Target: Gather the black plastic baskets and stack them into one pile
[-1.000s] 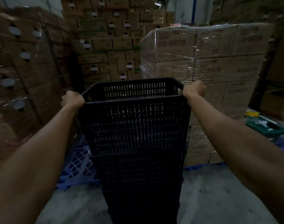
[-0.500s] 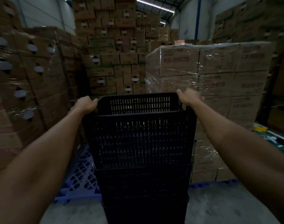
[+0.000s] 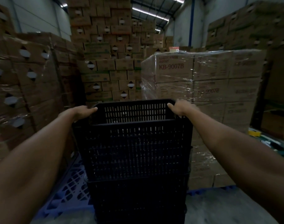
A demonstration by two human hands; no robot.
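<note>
Baskets: our left hand [image 3: 80,113] and right hand [image 3: 180,107] grip the top basket [image 3: 133,143], empty, by its far rim corners, nested on the pile [image 3: 138,199].

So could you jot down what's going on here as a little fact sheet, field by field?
place: warehouse aisle among stacked cardboard boxes
main item: top basket, black slotted plastic, on a pile of baskets
left hand: on the top basket's left rim
right hand: on the top basket's right rim
behind pile: shrink-wrapped boxes marked KB-9007B
floor left: blue pallet
basket contents: none visible
</note>
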